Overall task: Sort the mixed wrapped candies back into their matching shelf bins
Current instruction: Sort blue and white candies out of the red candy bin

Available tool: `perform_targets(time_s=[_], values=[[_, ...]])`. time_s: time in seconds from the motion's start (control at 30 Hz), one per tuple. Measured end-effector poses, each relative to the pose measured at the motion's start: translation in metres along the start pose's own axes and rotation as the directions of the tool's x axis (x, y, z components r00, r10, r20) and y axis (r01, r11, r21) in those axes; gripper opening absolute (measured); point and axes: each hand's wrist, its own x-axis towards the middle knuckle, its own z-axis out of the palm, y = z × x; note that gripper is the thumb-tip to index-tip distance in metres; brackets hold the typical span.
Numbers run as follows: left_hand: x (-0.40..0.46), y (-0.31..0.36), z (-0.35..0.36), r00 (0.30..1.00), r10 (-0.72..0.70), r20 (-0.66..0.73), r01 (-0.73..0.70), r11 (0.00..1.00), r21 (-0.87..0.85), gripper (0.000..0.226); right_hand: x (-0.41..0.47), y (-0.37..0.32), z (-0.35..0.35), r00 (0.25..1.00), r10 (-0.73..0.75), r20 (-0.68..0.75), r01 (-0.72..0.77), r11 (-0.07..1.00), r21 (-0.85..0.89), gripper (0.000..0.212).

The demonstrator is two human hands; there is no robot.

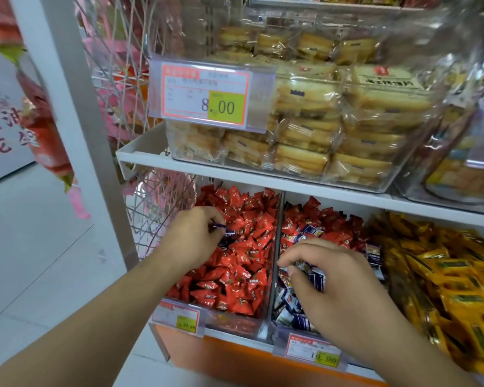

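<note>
1. The shelf [263, 181] carries a left bin [235, 325] of red candies [243, 263] beside a middle bin [274, 275] mixing red and blue.
2. The right hand [338, 283] pinches what seems several blue candies [316, 277] over the middle bin.
3. The left hand [190, 236] pinches one blue candy [221, 229] above the red ones.

left hand [192, 236] pinching blue candy [229, 233], right hand [333, 277] gripping blue candies [315, 276]

Upper shelf [235, 174]: clear tub [305, 174] stacked with wrapped biscuits [305, 129], price tag [207, 93] reading 8.00 on its front. Left: wire rack [151, 213] with pink packets [118, 101], white upright [76, 107], pale floor [34, 261].
</note>
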Motion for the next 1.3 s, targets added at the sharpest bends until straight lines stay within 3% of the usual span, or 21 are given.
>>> perform_targets(time_s=[0.17, 0.27, 0.4, 0.47, 0.53, 0.63, 0.7, 0.8, 1.0, 1.1, 1.2, 1.3], values=[[-0.020, 0.002, -0.021, 0.999, 0.040, -0.035, -0.044, 0.992, -0.116, 0.014, 0.003, 0.001, 0.000, 0.999, 0.044, -0.010, -0.044, 0.999, 0.020, 0.018], [-0.036, 0.021, -0.031, 0.997, 0.077, 0.001, -0.073, 0.948, -0.310, 0.012, 0.004, -0.002, 0.000, 0.998, 0.066, -0.021, -0.066, 0.997, 0.034, 0.019], [-0.057, 0.059, -0.031, 0.983, 0.164, 0.082, -0.091, 0.823, -0.561, 0.006, 0.003, -0.006, -0.004, 0.994, 0.106, -0.014, -0.104, 0.991, 0.082, 0.047], [-0.065, 0.074, -0.025, 0.971, 0.200, 0.133, -0.076, 0.782, -0.619, 0.005, 0.002, -0.005, -0.004, 0.994, 0.106, -0.022, -0.103, 0.989, 0.110, 0.037], [-0.070, 0.081, -0.020, 0.968, 0.207, 0.145, -0.068, 0.764, -0.641, 0.007, 0.001, 0.000, -0.007, 0.990, 0.112, -0.084, -0.099, 0.985, 0.140, 0.003], [-0.073, 0.081, -0.016, 0.985, 0.141, 0.101, -0.047, 0.779, -0.625, 0.005, 0.002, 0.016, -0.017, 0.976, 0.148, -0.161, -0.143, 0.989, 0.042, 0.017], [-0.076, 0.077, -0.016, 0.993, 0.089, 0.072, -0.025, 0.788, -0.615, 0.006, 0.002, 0.026, -0.031, 0.966, 0.215, -0.143, -0.230, 0.968, -0.099, 0.005], [-0.081, 0.078, -0.015, 0.999, -0.012, 0.053, 0.045, 0.729, -0.684, 0.008, -0.001, 0.036, -0.041, 0.948, 0.307, -0.085, -0.319, 0.918, -0.235, 0.052], [-0.092, 0.093, -0.005, 0.992, -0.084, 0.096, 0.127, 0.574, -0.809, 0.009, -0.012, 0.008, -0.023, 0.999, 0.038, 0.007, -0.038, 0.999, -0.013, 0.034], [-0.097, 0.101, -0.004, 0.985, -0.059, 0.163, 0.169, 0.537, -0.827, 0.012, -0.014, 0.005, -0.014, 0.995, -0.032, -0.099, 0.028, 0.999, -0.036, 0.023], [-0.092, 0.093, -0.011, 0.983, -0.035, 0.180, 0.160, 0.646, -0.747, 0.012, -0.009, 0.013, -0.019, 0.985, 0.037, -0.169, -0.058, 0.991, -0.123, 0.019], [-0.075, 0.063, -0.025, 1.000, -0.008, 0.029, 0.022, 0.856, -0.516, 0.006, -0.003, 0.028, -0.028, 0.976, 0.132, -0.170, -0.179, 0.937, -0.299, 0.047]])
